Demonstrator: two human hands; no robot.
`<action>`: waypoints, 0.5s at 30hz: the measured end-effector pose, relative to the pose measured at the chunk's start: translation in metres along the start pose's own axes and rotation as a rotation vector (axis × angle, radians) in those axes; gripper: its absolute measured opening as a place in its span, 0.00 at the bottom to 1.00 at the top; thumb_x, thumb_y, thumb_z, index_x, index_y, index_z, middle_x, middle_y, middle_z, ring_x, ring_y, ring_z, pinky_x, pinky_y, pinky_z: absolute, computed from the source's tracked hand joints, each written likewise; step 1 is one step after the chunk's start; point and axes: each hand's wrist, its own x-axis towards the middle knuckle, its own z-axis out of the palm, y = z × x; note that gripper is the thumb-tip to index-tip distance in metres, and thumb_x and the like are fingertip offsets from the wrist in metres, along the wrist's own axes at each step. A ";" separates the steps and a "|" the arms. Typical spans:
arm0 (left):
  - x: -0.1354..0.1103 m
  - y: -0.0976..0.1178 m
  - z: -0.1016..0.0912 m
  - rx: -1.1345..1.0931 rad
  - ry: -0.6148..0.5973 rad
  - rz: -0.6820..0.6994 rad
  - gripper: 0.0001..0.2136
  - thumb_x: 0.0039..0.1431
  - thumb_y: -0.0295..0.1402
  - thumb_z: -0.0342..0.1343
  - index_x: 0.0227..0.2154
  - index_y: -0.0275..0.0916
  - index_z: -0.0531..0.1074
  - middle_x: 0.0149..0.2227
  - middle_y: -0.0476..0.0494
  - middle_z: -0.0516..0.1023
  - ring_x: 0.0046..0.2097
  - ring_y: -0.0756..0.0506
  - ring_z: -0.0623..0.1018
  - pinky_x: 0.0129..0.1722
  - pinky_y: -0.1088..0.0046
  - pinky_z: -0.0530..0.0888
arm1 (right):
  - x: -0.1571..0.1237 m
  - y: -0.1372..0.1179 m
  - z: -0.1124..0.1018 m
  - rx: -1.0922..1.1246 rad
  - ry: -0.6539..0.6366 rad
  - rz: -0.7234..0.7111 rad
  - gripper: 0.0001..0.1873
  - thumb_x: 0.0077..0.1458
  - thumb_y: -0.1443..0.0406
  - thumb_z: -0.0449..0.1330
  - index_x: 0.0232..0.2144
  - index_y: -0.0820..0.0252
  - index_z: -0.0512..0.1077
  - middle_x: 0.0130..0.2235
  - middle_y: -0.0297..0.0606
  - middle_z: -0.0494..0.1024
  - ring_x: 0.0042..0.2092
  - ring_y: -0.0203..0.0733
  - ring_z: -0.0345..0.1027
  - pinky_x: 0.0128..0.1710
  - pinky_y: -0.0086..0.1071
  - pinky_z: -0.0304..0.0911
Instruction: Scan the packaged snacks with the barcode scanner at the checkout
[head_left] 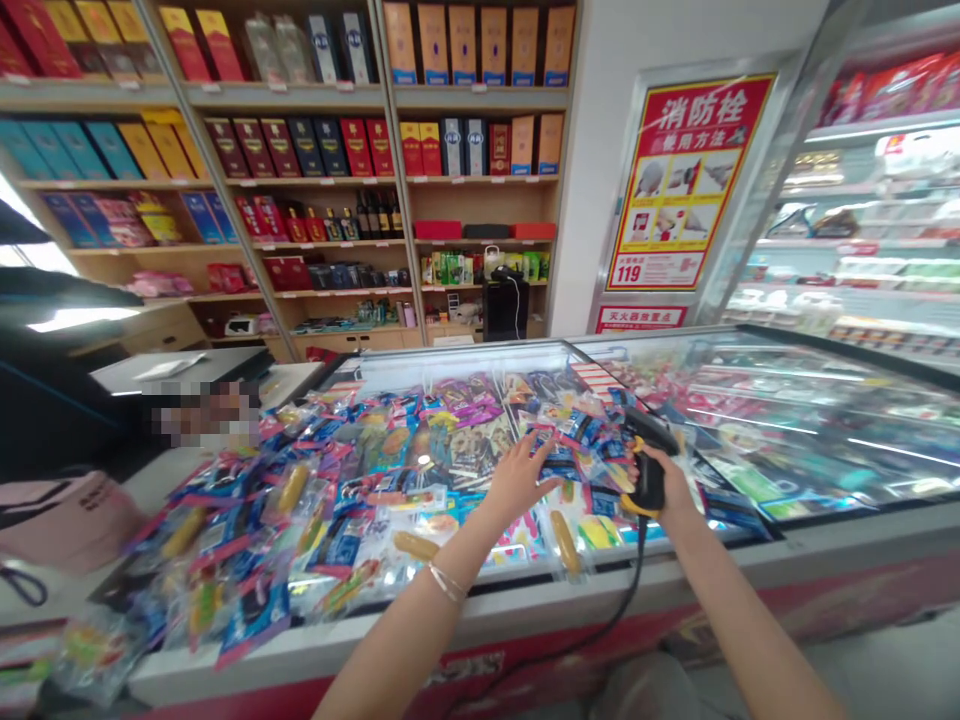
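Note:
My right hand (664, 485) grips a black and yellow barcode scanner (646, 465), its head pointing up and to the left. From the scanner's base a black cable (634, 590) runs down past the freezer's front edge. My left hand (521, 475) hangs with fingers spread over blue and pink snack packets (574, 430), and whether it touches them I cannot tell. Just below the two hands lies a clear-wrapped corn cob or sausage (564, 542). Another yellow one (416, 546) sits by my left wrist. Many more packets (247, 520) are heaped to the left on the freezer's glass top.
The glass-topped chest freezer (465, 610) spans the front. Boxed goods fill wooden shelves (480, 95) behind. A red fire-hydrant poster (690, 180) hangs on the wall. At left are a person in dark clothing (52, 390) and a pink bag (67, 530). A chilled display (862, 230) stands right.

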 end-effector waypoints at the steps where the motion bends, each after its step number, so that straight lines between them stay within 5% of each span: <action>1: -0.001 -0.001 0.003 -0.005 -0.017 0.021 0.31 0.60 0.49 0.51 0.63 0.47 0.54 0.66 0.35 0.55 0.65 0.35 0.60 0.59 0.53 0.64 | 0.001 0.000 -0.001 0.010 0.015 0.007 0.14 0.34 0.63 0.67 0.26 0.61 0.71 0.21 0.30 0.70 0.18 0.30 0.59 0.14 0.23 0.57; 15: -0.004 -0.005 0.008 -0.019 -0.036 0.060 0.26 0.64 0.43 0.46 0.63 0.43 0.56 0.66 0.34 0.55 0.67 0.36 0.55 0.62 0.53 0.61 | -0.003 0.002 -0.003 -0.052 0.026 0.042 0.13 0.34 0.61 0.67 0.23 0.61 0.70 0.19 0.31 0.68 0.18 0.31 0.59 0.13 0.23 0.56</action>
